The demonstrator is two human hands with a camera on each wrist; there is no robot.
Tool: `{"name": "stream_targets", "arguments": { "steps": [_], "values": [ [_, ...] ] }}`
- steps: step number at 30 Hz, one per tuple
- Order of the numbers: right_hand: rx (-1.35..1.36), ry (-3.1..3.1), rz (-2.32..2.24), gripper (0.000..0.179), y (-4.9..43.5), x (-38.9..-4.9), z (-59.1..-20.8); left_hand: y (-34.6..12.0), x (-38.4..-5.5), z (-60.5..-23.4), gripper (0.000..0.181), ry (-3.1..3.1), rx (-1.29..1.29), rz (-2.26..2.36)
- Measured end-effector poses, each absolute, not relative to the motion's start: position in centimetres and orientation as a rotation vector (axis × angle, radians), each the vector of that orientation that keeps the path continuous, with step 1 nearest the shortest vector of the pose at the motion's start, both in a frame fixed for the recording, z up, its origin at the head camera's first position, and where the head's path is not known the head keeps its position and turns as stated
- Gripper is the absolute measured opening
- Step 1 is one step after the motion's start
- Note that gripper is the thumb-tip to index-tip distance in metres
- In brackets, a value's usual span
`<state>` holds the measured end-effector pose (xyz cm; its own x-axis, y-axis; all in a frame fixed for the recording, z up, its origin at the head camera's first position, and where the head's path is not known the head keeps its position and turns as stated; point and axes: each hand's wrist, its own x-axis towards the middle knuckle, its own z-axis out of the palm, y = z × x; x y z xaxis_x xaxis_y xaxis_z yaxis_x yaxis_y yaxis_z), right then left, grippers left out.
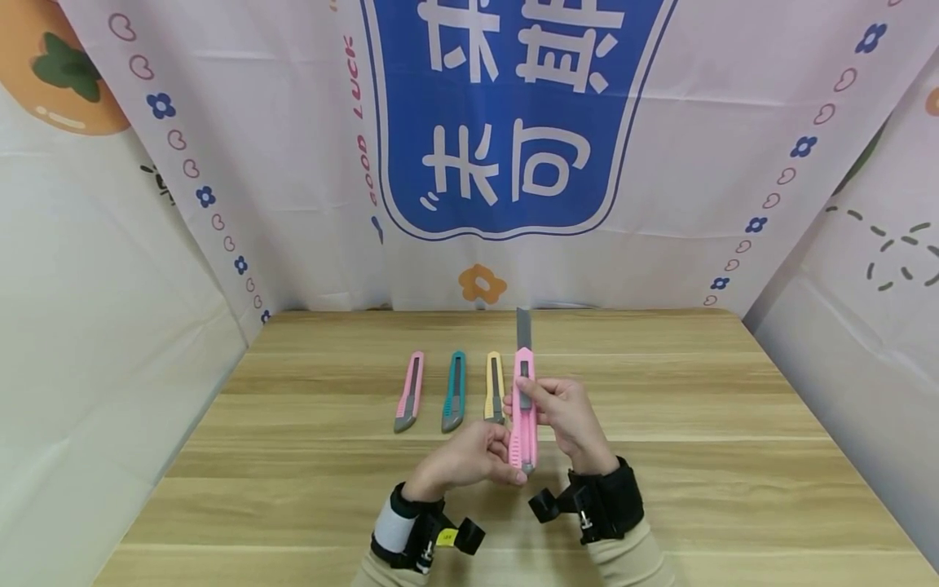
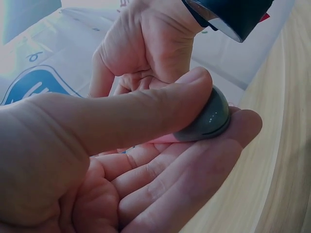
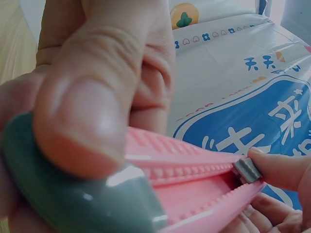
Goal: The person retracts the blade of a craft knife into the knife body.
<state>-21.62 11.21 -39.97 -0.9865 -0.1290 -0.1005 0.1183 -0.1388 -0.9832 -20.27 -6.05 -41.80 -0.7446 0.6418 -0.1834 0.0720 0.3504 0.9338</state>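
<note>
Both hands hold a pink utility knife (image 1: pixel 523 440), upright in the head view with its long grey blade (image 1: pixel 524 328) out at the top. My left hand (image 1: pixel 465 458) pinches its lower end; in the left wrist view the thumb presses the grey end cap (image 2: pixel 214 116) against the fingers. Higher up, my right hand (image 1: pixel 574 416) grips the body, thumb on the grey slider (image 3: pixel 247 170). Left of the hands lie a second pink utility knife (image 1: pixel 409 393), a teal one (image 1: pixel 454 390) and a yellow one (image 1: pixel 494 379), partly hidden by the left hand.
The wooden table (image 1: pixel 734 456) ends at the back against a white printed cloth (image 1: pixel 308 204) with a blue panel (image 1: pixel 499 106). Cloth also hangs at the left and right sides. Each wrist wears a black strap with a camera mount.
</note>
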Motion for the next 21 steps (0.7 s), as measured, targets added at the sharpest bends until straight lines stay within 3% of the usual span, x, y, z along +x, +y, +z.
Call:
{"name": "stream_targets", "arguments": {
  "steps": [21],
  "values": [
    [0.106, 1.969, -2.189, 0.043, 10.57, -21.99, -40.39, -6.51, -20.12, -41.60, 0.022, 2.053, 0.571, 1.475]
  ]
}}
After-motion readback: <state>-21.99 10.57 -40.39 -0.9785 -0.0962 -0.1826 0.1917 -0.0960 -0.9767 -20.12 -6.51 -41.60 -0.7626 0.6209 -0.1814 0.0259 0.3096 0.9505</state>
